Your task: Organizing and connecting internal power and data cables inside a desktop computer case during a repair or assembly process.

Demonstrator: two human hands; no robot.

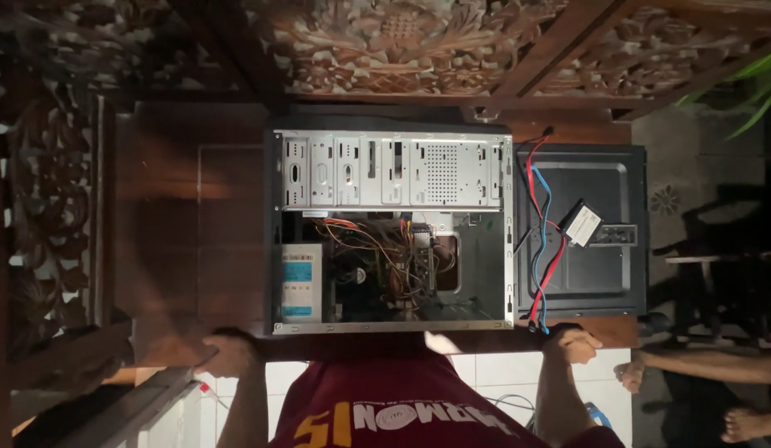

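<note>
An open computer case [394, 228] lies on its side on a dark wooden table [194, 207], showing silver drive bays [394, 170], a power supply [301, 282] and a tangle of orange wires [394, 257]. To its right lies the black side panel [580, 265], and on it a small drive [582, 222] with red and blue cables [539, 216]. My left hand [228, 353] curls over the table's near edge, left of the case. My right hand [572, 344] rests closed on the same edge, beside the cable ends. My red shirt fills the bottom middle.
A carved wooden panel [402, 41] stands behind the table, and more carved wood [45, 216] rises on the left. Another person's hand [630, 375] and bare foot [746, 423] show at the lower right. White floor tiles [493, 369] lie below; green leaves [758, 91] hang at the upper right.
</note>
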